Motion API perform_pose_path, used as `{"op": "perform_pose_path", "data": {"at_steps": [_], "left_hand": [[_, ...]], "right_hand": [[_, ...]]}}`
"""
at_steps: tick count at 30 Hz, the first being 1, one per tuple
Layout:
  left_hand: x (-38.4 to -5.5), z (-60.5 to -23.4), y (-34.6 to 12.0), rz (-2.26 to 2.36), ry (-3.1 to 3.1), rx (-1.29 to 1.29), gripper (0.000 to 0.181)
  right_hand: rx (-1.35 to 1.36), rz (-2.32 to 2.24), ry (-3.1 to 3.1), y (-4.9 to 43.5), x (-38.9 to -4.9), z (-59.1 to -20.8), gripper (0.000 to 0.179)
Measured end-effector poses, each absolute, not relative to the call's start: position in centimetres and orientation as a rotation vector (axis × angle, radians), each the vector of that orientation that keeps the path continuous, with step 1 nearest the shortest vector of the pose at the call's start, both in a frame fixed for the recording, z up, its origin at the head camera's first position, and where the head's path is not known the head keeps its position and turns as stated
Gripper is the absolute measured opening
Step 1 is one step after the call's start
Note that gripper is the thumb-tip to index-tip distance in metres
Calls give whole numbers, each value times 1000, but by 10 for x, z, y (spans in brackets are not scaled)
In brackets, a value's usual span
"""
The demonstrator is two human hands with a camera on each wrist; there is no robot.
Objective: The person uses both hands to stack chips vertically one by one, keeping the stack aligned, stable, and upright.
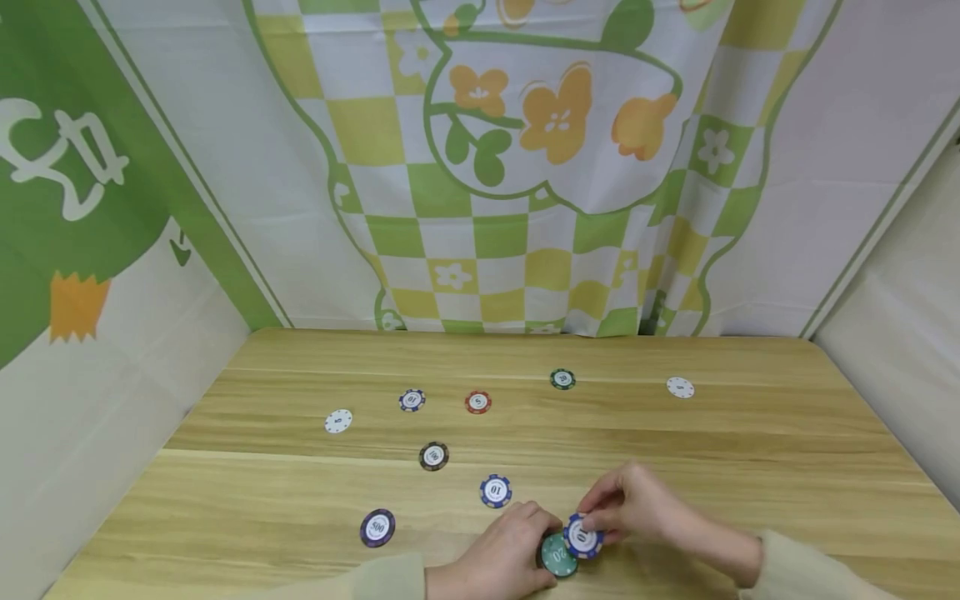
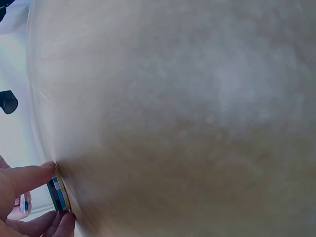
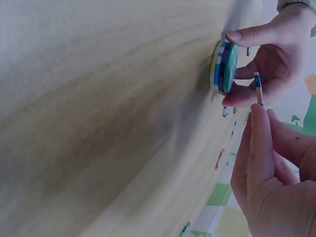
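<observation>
A small stack of poker chips (image 3: 230,69) stands on the table, with a green 20 chip (image 1: 557,560) on top and purple, blue-and-white and yellow edges below it. My left hand (image 1: 506,554) holds this stack by its sides, thumb on one side and fingers on the other. Between the thumb and fingers of my right hand (image 1: 639,504) is a blue-and-white 10 poker chip (image 1: 582,540). That chip is tilted and, in the right wrist view, stands apart from the stack, over its green top. The left wrist view shows only the stack's edge (image 2: 59,193) between fingertips.
Loose poker chips lie about the wooden table (image 1: 247,475): a blue 10 chip (image 1: 496,491) nearest the hands, a purple 500 (image 1: 377,527), a black 100 (image 1: 433,456), a red 5 (image 1: 477,402), a green 20 (image 1: 562,379) and several others. Printed curtains (image 1: 517,250) border the table.
</observation>
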State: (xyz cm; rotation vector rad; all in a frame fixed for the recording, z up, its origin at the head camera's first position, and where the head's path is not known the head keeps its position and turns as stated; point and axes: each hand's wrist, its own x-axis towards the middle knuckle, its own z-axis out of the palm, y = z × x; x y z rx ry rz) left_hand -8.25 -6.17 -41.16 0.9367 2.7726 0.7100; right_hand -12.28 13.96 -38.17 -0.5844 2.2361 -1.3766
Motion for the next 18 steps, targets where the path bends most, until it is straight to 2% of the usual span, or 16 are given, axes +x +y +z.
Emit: {"op": "perform_pose_path", "data": {"at_steps": [18], "left_hand": [[-82, -415, -61, 775, 2769, 934, 47]], "right_hand": [[-426, -1507, 2035, 131, -117, -397, 14]]}}
